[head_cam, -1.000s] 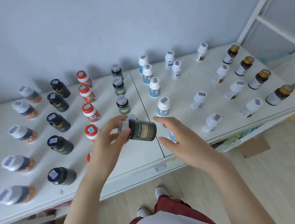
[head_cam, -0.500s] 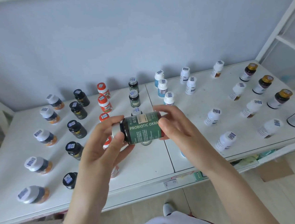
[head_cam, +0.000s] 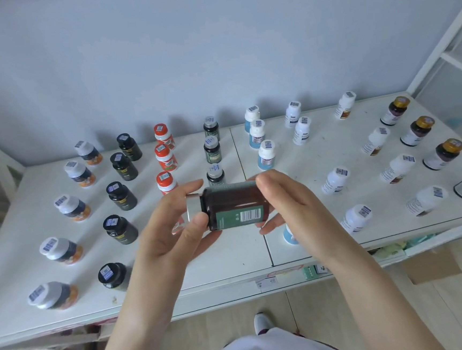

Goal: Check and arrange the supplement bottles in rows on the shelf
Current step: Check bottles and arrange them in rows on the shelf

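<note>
A dark bottle with a green label and silver cap point(head_cam: 234, 205) lies sideways in the air above the white shelf point(head_cam: 231, 253), barcode side toward me. My left hand point(head_cam: 173, 230) grips its cap end and my right hand point(head_cam: 285, 200) holds its base. Behind it stand three matching green-label bottles point(head_cam: 212, 150) in a column. Other columns stand upright: black bottles point(head_cam: 121, 195), red-capped bottles point(head_cam: 165, 157), blue-and-white bottles point(head_cam: 257, 133), white bottles point(head_cam: 333, 180), gold-capped bottles point(head_cam: 417, 131).
White-capped bottles with orange labels point(head_cam: 72, 208) form the far-left column. A grey wall rises behind the shelf. A white frame post point(head_cam: 441, 42) stands at the right. Paper scraps and a cardboard piece point(head_cam: 430, 266) lie below the front edge.
The bottle has been turned in my hands: the "Probiotic" label faced me, now the barcode side and bare brown glass face me. Both hands stay on it.
</note>
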